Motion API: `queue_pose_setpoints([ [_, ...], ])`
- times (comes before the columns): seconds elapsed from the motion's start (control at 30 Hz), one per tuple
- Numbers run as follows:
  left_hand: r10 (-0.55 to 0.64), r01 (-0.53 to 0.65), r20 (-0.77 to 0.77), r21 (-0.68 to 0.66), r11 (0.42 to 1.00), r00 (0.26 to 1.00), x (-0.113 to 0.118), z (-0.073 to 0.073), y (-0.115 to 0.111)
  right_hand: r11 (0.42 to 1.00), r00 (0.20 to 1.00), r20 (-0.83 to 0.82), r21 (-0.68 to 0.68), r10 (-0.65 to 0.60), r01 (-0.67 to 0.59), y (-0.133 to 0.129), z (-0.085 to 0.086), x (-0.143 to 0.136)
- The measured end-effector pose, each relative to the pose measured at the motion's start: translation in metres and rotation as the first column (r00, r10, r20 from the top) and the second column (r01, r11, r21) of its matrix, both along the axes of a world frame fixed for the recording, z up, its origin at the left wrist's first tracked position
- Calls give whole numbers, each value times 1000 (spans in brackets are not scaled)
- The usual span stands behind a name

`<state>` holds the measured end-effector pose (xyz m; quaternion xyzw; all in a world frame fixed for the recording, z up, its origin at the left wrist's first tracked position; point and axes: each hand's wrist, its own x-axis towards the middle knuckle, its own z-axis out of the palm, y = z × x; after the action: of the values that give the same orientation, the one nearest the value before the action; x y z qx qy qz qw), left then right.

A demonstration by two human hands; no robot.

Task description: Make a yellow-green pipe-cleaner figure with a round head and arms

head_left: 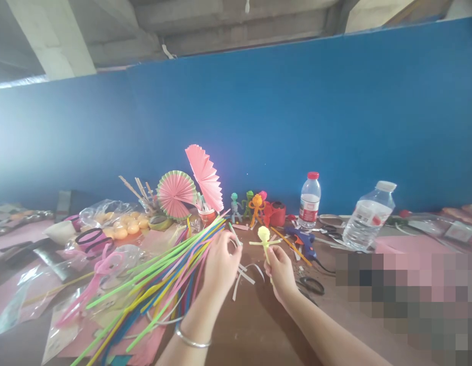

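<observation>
My right hand [280, 270] grips a pale yellow pipe-cleaner figure [263, 235] by its lower part. The figure is upright, with a round coiled head and two arms stretched sideways. To its left, my left hand [222, 256] is closed, thumb and fingertips together by a thin, pale stick-like piece [232, 231]. What exactly lies in that pinch is too small to make out. A large bundle of coloured pipe cleaners [159, 277] spreads on the table beside and under my left forearm. White paper strips [243, 275] are scattered between my hands.
Several small coloured figures [256, 204] stand at the back, near pink paper fans [206, 175]. A blue glue gun [305, 243], black scissors [312, 285] and two water bottles [309, 201] are to the right. Plastic bags [33, 284] cover the left side.
</observation>
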<state>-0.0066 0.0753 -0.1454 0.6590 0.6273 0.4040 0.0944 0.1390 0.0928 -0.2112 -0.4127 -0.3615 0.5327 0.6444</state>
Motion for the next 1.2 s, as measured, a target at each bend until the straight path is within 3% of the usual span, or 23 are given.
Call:
queue_pose_setpoints([
  [0.13,144,-185,-327,-98,978,934,-66,17,7,1000,998,-58,-14,24,-25,2,1,0],
  [0.27,103,-262,-533,-231,937,840,-108,9,3,998,996,-79,-24,53,-55,2,2,0],
  [0.37,55,-274,-637,-251,928,769,-103,-2,-10,997,994,-81,-24,76,-79,1,3,0],
  [0.47,32,-258,-698,-222,940,715,-77,-11,-30,996,993,-84,-11,86,-87,1,2,-1],
  [0.53,-50,-191,-751,-231,954,659,-58,-12,-45,996,992,-86,-2,88,-88,1,1,-1],
  [0.73,-305,1,-654,-422,907,693,-36,0,-78,996,992,-88,4,91,-91,1,-1,-2],
  [0.83,-329,13,-644,-444,896,690,-41,4,-80,995,992,-83,1,97,-97,1,0,-1],
  [0.93,-266,-63,-661,-430,900,702,-52,2,-77,995,991,-81,-2,104,-105,1,0,-1],
  [1.2,-107,-169,-728,-295,940,677,-107,-13,-58,995,992,-74,-7,101,-102,2,-2,-2],
])
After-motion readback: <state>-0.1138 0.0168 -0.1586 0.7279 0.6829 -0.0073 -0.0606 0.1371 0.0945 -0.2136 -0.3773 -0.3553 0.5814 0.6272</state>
